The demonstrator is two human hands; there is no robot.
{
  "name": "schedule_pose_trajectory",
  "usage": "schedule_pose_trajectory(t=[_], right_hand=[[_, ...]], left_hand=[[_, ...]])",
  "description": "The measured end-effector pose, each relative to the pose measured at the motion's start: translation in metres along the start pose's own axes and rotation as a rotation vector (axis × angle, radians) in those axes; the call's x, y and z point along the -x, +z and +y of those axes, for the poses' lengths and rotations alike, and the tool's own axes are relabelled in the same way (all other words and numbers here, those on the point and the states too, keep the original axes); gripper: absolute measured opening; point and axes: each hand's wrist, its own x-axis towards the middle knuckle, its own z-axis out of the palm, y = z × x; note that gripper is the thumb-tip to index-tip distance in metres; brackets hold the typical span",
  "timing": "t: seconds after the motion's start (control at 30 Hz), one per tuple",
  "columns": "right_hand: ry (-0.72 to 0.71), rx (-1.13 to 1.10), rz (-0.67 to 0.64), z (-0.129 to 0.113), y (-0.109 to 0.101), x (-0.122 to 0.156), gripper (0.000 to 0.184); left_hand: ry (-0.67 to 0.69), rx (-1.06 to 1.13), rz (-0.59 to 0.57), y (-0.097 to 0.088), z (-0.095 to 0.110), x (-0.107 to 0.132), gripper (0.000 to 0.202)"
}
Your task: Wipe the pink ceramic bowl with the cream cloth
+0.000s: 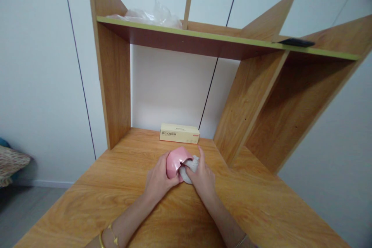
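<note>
My left hand (159, 174) is wrapped around a glossy pink bowl-like container (176, 160), its thumb near the lower edge. The container is tilted, with its opening towards the right and a small dark notch at the rim. At that opening my right hand (203, 175) grips a crumpled whitish cloth (186, 175), which touches the container's rim and partly enters it. My right index finger points up and away from the cloth. The container's inside is mostly hidden by the cloth and fingers.
A long cream box (179, 133) with printed lettering lies at the back of the wooden desk (116, 205). Above it runs a shelf (215, 38) carrying a clear plastic bag (154, 16) and a flat black object (296, 42). Upright wooden panels (250, 100) stand at the right.
</note>
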Motion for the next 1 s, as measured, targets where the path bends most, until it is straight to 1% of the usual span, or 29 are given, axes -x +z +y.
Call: schedule_pose_trajectory(t=[0.17, 0.27, 0.37, 0.63, 0.8, 1.0], right_hand=[[0.017, -0.021, -0.045, 0.0007, 0.0033, -0.0005, 0.075], [0.014, -0.024, -0.023, 0.0017, 0.0028, -0.0006, 0.073], [-0.020, -0.023, 0.016, 0.0019, 0.0008, -0.0001, 0.071], [-0.096, 0.074, 0.095, 0.0004, 0.0004, -0.0002, 0.071], [-0.132, 0.082, 0.108, 0.0026, 0.0030, -0.0006, 0.072], [-0.157, 0.070, 0.089, 0.0033, 0.0054, 0.0000, 0.070]], left_hand=[[0.022, -0.039, 0.008, -0.0004, -0.0010, -0.0003, 0.068], [0.028, -0.032, 0.020, 0.0003, 0.0002, 0.0001, 0.066], [-0.004, -0.021, 0.014, 0.0003, 0.0019, 0.0006, 0.067], [-0.041, -0.023, 0.004, -0.0019, 0.0040, 0.0006, 0.070], [-0.058, -0.050, 0.007, -0.0020, 0.0055, 0.0008, 0.071], [-0.082, -0.079, -0.030, -0.0023, 0.0042, -0.0005, 0.071]])
